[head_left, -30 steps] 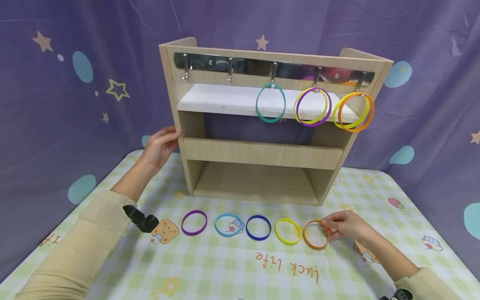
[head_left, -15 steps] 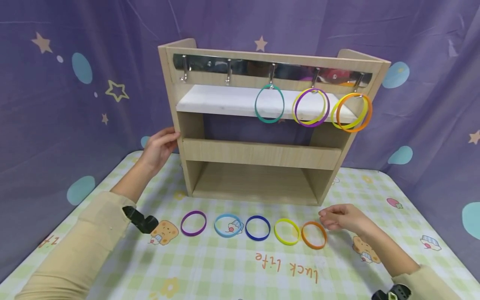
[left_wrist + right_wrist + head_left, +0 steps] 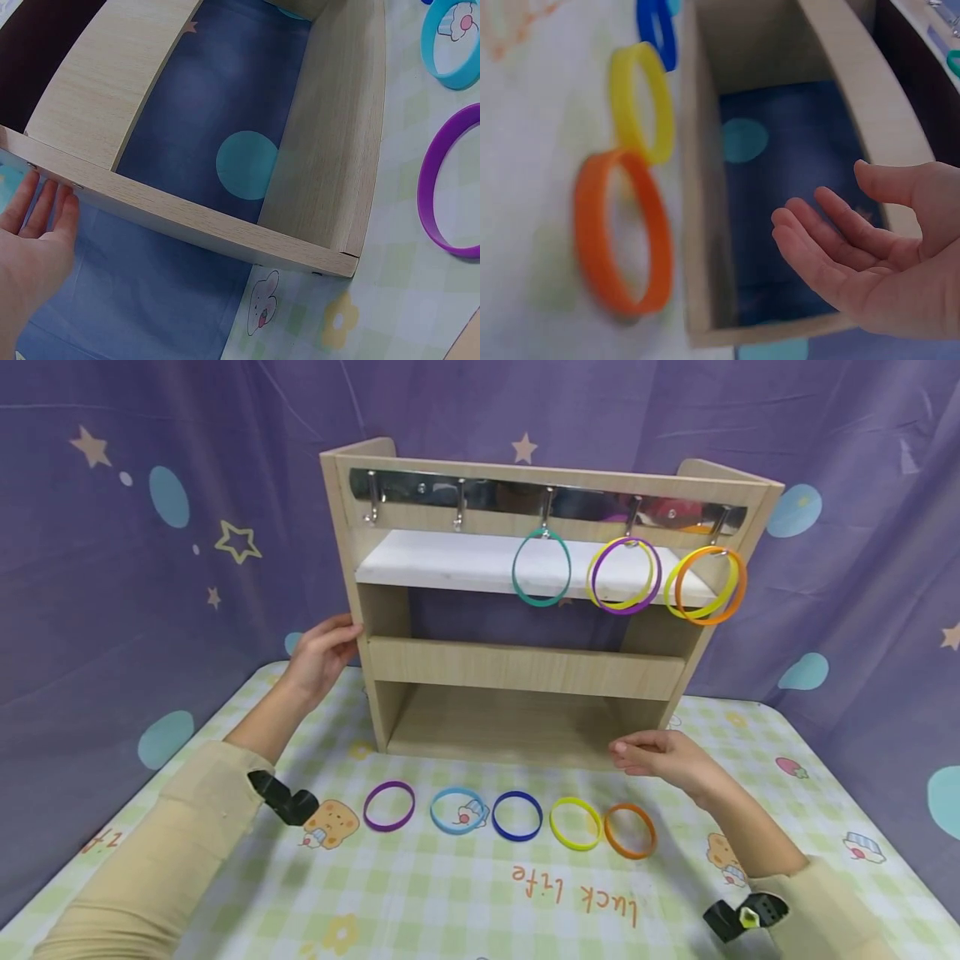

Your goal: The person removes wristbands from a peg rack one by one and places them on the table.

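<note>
Head, rack (image 3: 525, 664): boxy, pale wood-grain panels; white slab shelf (image 3: 450, 557), shiny metal strip (image 3: 495, 493) carrying five curved hooks (image 3: 460, 503).
Head, hung bands: thin round loops. Teal band (image 3: 542, 602) on middle hook; yellow plus purple on fourth from left; yellow plus orange on far right.
Head, desk row: purple band (image 3: 386, 828), light-blue band (image 3: 453, 832), dark-blue band (image 3: 516, 837), yellow band (image 3: 577, 847), orange band (image 3: 630, 855), left to right, flat in front of rack; last two very close, contact unclear.
Head, cloth (image 3: 420, 893): green-white check, printed cartoons, covers desk.
Head, curtain (image 3: 262, 460): purple fabric, soft folds, stars.
Head, left grip (image 3: 318, 660): at rack's left side panel.
Head, right grip (image 3: 667, 760): before rack's lower right corner, above orange band.
Left wrist, left grip: fingers extended, tips against panel's smooth outer face, nothing grasped. Purple band's wide matt wall visible beyond.
Right wrist, right grip: fingers slightly bent, thumb apart, holding nothing. Orange band and yellow band: blurred, rubbery-looking, flat-walled.
</note>
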`<control>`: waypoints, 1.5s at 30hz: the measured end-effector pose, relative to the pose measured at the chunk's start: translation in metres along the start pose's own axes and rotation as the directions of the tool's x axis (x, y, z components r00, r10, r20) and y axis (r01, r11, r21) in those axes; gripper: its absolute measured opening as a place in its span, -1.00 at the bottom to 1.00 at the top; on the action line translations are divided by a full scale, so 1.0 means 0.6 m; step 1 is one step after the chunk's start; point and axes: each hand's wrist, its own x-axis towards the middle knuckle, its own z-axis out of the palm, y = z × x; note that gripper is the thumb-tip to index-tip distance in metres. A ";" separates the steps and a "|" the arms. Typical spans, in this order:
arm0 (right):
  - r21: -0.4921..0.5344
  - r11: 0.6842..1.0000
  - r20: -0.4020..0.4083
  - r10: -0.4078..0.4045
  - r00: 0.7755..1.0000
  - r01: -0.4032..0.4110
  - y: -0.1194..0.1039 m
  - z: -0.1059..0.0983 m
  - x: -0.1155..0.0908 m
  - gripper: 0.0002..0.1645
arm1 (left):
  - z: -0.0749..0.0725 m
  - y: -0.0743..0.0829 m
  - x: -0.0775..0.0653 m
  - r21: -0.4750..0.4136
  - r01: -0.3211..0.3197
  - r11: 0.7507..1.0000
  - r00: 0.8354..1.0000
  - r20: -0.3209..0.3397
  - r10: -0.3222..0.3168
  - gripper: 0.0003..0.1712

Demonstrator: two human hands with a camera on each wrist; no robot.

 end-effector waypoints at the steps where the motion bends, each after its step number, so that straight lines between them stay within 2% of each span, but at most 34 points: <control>1: -0.011 1.000 -0.005 -0.009 1.000 0.009 -0.007 0.000 0.002 -0.38 | 0.000 0.000 0.000 -0.003 -0.001 1.000 1.000 0.001 0.001 -0.79; 5: -0.016 0.999 -0.032 -0.046 0.998 0.046 -0.034 0.002 0.012 -0.40 | 0.001 0.000 0.001 -0.004 -0.004 1.000 1.000 0.001 0.004 -0.80; 11: 0.050 0.990 -0.086 -0.124 0.988 0.129 -0.077 0.011 0.025 -0.45 | 0.000 -0.001 0.002 -0.012 -0.005 1.000 1.000 -0.001 0.005 -0.79; 21: 0.066 0.981 -0.152 -0.172 0.973 0.183 -0.147 0.025 0.037 -0.49 | 0.001 -0.002 0.000 -0.024 -0.012 1.000 1.000 0.000 0.012 -0.79; 31: 0.134 0.948 -0.262 -0.246 0.933 0.287 -0.200 0.035 0.044 -0.51 | 0.003 0.001 0.000 -0.009 -0.013 1.000 1.000 -0.008 0.013 -0.77; 34: 0.181 0.926 -0.315 -0.264 0.912 0.330 -0.216 0.040 0.045 -0.48 | 0.003 0.001 0.000 -0.008 -0.010 1.000 1.000 -0.011 0.010 -0.78; 37: 0.250 0.885 -0.376 -0.285 0.882 0.393 -0.229 0.048 0.047 -0.48 | 0.002 0.001 0.000 -0.012 -0.009 1.000 1.000 -0.011 0.009 -0.79; 42: 0.373 0.788 -0.475 -0.291 0.831 0.489 -0.246 0.066 0.054 -0.47 | 0.001 -0.002 0.000 -0.021 -0.013 1.000 1.000 -0.012 0.012 -0.77; 45: 0.449 0.734 -0.511 -0.257 0.820 0.510 -0.255 0.076 0.059 -0.44 | 0.000 -0.003 0.001 -0.025 -0.016 1.000 1.000 -0.008 0.016 -0.76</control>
